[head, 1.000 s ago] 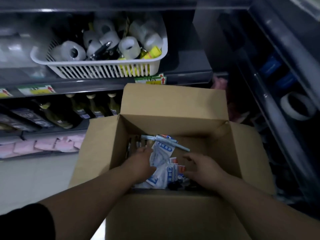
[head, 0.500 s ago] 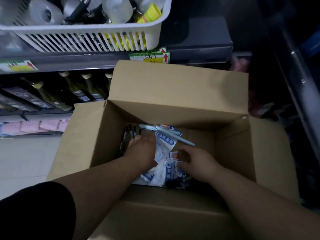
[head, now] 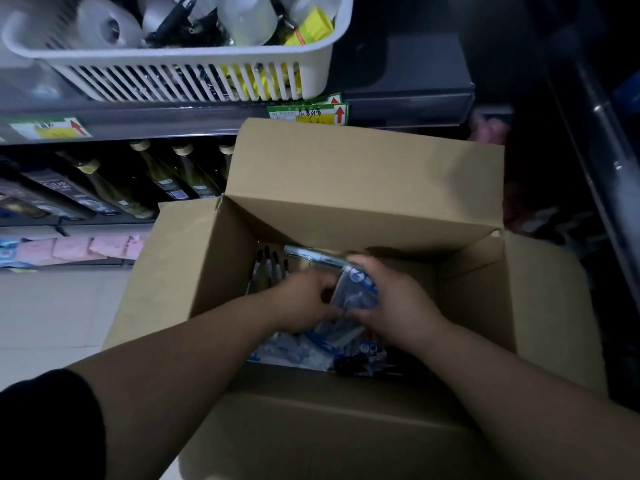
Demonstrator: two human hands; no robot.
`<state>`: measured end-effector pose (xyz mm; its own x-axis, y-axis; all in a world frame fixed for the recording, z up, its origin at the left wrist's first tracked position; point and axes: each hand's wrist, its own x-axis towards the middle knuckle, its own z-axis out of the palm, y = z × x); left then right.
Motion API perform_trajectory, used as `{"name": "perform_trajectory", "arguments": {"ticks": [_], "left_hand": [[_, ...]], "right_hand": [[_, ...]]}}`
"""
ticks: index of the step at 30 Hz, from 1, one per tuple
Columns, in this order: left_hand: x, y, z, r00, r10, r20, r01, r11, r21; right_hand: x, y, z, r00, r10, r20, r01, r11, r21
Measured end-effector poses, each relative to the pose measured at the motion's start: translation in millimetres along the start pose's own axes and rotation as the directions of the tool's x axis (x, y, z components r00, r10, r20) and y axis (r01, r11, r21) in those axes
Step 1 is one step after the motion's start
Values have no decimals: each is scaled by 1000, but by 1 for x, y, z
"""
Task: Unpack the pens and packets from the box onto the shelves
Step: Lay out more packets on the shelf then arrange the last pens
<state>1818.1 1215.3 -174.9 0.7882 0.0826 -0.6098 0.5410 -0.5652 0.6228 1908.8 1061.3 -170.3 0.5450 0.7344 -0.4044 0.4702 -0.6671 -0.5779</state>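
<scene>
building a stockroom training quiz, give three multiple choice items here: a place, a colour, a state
1. The white basket sits: A on the shelf above the cardboard box; B inside the box; C on the floor.
2. The price-tag arrows are: A blue; B red; C black.
3. The clear packet is: A on the shelf; B in the basket; C gripped by left hand and right hand.
A, it rests on the shelf; B, arrows show red; C, both curl round it.
</scene>
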Motion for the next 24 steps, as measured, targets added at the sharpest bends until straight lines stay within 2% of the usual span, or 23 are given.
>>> {"name": "perform_trajectory", "arguments": {"ticks": [2, 3, 5, 8, 12, 15, 19, 22, 24], "left_hand": [[-2, -5, 1, 1000, -20, -15, 19, 998, -62], [-3, -9, 2, 999, -33, -7, 32, 999, -33], [-3, -17, 7, 998, -41, 44, 32, 981, 190], [-4, -21, 13, 992, -69, 105, 5, 856, 517], [-2, -17, 21, 995, -14, 104, -65, 694, 717], [0, -14, 22, 995, -37, 98, -47, 679, 732], [3, -8, 16, 992, -86, 91, 1, 731, 682], [0, -3, 8, 996, -45, 81, -14, 797, 604], [-2, -1, 3, 997, 11, 82, -56, 822, 567]], "right_hand": [[1, 5, -6, 993, 107, 40, -108, 994, 22], [1, 10, -10, 987, 156, 27, -157, 988, 9], [-1, 21, -16, 970, 238, -40, -238, 971, 14], [-2, 29, -19, 940, 312, -141, -303, 949, 86], [-6, 29, -14, 936, 314, -159, -298, 947, 117], [-9, 29, -12, 935, 310, -170, -286, 946, 152], [-13, 26, -16, 935, 299, -192, -259, 943, 208], [-19, 19, -25, 929, 294, -226, -245, 944, 221], [-26, 12, -34, 922, 256, -291, -217, 963, 157]]}}
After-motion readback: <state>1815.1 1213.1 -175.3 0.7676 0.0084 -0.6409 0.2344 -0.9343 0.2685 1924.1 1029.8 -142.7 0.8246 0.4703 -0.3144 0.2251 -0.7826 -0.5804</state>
